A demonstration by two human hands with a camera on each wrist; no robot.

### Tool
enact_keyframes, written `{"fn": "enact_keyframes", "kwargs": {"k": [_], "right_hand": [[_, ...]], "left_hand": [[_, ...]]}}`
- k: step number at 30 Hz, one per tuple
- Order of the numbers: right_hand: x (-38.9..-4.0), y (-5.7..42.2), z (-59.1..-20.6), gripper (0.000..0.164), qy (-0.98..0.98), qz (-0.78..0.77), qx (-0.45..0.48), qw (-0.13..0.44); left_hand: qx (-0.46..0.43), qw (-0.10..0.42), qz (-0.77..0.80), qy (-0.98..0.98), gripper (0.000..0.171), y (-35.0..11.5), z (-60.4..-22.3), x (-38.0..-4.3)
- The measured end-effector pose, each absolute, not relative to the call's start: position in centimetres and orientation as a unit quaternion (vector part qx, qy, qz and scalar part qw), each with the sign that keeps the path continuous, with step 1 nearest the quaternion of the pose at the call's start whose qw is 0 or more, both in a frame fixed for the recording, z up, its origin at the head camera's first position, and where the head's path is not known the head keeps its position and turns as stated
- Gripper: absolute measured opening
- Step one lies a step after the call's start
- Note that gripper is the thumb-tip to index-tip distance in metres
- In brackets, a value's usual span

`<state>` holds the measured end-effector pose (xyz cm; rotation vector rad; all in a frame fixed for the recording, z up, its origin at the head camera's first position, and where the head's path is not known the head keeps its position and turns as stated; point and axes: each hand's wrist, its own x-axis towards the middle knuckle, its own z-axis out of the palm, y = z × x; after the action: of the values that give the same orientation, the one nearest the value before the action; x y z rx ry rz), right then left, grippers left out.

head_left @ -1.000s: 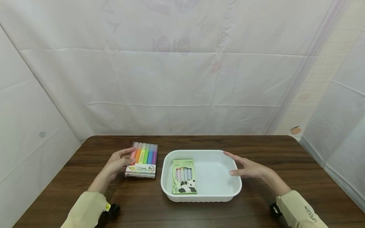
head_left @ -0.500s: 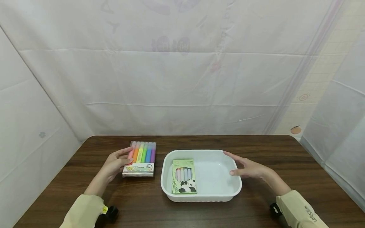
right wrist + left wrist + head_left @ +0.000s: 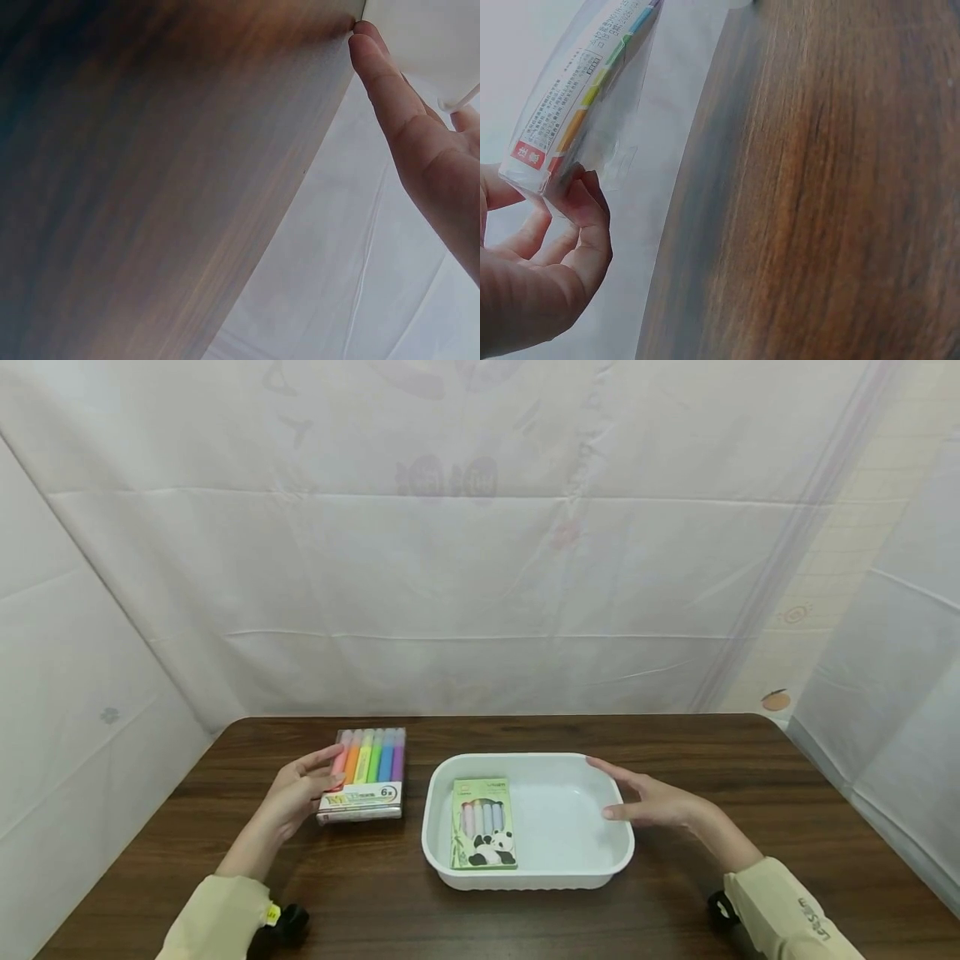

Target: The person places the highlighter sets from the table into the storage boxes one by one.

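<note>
My left hand (image 3: pixel 292 789) grips a clear pack of colored highlighters (image 3: pixel 367 767) by its left edge, over the left part of the table. Seen from the left wrist, thumb and fingers pinch one end of the pack (image 3: pixel 574 112), tilted above the wood. A white plastic basin (image 3: pixel 566 831) stands in the middle. Inside it, against the left side, lies a green box with a panda and pastel pens (image 3: pixel 483 827). My right hand (image 3: pixel 660 802) holds the basin's right rim, thumb over the inside; in the right wrist view the other fingers lie along the outer wall.
The dark wood-grain table (image 3: pixel 480 931) has rounded far corners. Behind it hangs a pale printed cloth (image 3: pixel 480 585), with more cloth at both sides. A black wrist strap piece (image 3: pixel 291 925) shows below the left sleeve (image 3: pixel 217 914).
My left hand has drifted slightly left and away from me with the highlighter pack, widening the gap to the basin. The right hand and the basin stay in place.
</note>
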<state>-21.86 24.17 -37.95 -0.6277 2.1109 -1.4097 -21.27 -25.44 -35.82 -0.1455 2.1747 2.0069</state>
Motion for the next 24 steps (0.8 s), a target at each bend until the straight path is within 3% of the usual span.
{"fn": "enact_keyframes", "kwargs": {"k": [24], "right_hand": [[-21.7, 24.1, -37.7, 0.081, 0.776, -0.524, -0.238, 0.257]], "left_hand": [[-0.014, 0.088, 0.705, 0.704, 0.068, -24.4, -34.8, -20.6]]}}
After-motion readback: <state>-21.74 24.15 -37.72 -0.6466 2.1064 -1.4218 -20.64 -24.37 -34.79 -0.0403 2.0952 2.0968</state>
